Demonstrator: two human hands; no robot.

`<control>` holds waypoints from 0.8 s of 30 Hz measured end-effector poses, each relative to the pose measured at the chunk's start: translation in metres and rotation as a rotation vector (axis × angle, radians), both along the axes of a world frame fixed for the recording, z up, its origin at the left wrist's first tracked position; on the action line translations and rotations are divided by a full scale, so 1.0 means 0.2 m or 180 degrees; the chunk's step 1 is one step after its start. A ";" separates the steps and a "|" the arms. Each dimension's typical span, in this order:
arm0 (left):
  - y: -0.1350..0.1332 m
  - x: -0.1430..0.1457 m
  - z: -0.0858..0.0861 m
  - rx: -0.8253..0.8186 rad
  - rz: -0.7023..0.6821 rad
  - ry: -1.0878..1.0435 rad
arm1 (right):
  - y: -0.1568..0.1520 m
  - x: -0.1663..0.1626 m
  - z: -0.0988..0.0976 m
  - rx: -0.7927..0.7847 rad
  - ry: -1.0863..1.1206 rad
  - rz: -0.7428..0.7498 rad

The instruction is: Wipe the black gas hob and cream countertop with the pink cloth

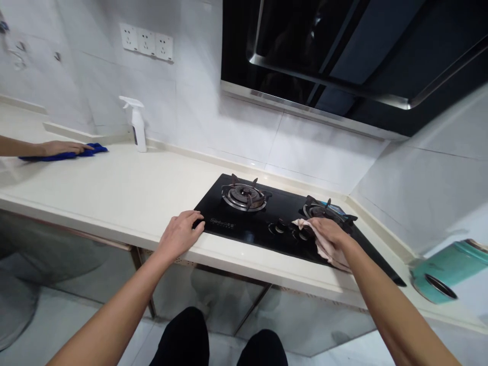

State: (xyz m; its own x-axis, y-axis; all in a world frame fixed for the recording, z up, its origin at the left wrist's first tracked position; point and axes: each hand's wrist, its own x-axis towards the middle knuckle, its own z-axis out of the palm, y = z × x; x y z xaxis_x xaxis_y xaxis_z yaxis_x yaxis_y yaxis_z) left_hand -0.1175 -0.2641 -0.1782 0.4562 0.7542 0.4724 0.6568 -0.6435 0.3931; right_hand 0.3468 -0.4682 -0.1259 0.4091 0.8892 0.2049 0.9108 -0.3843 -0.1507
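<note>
Right hand [330, 236]: a pale rag [328, 254] is held by bent fingers and pressed flat on the black glass hob [259, 218], near the right burner [318, 209].
Left hand [179, 235]: open fingers are rested on the near counter edge [114, 223], by the hob's left corner.

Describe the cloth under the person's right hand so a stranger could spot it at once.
On the cream countertop sits a black glass gas hob. Near its right burner, the person's right hand grips a crumpled pale cloth. Further left, another person's hand holds a blue cloth instead.
</note>
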 end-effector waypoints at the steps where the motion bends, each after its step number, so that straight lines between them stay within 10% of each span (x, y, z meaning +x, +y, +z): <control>1: 0.00 0.00 0.00 -0.0010 0.0001 0.0010 | -0.05 -0.01 -0.01 -0.0041 -0.0041 -0.0052; 9: -0.02 0.03 0.02 0.0058 0.0081 0.0102 | -0.37 -0.35 -0.17 0.0228 -0.0495 -0.0336; 24: 0.08 0.01 0.00 0.0107 -0.0073 0.0227 | 0.25 -1.34 -0.20 0.0876 -0.0151 0.1784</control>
State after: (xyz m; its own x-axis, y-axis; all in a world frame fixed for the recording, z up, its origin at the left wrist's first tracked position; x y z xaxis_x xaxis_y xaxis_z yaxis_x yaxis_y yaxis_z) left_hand -0.1157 -0.2477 -0.1783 0.5066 0.7274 0.4629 0.6673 -0.6707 0.3238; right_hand 0.0790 -0.4173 -0.1662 -0.1194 0.8780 0.4636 0.9708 0.2011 -0.1307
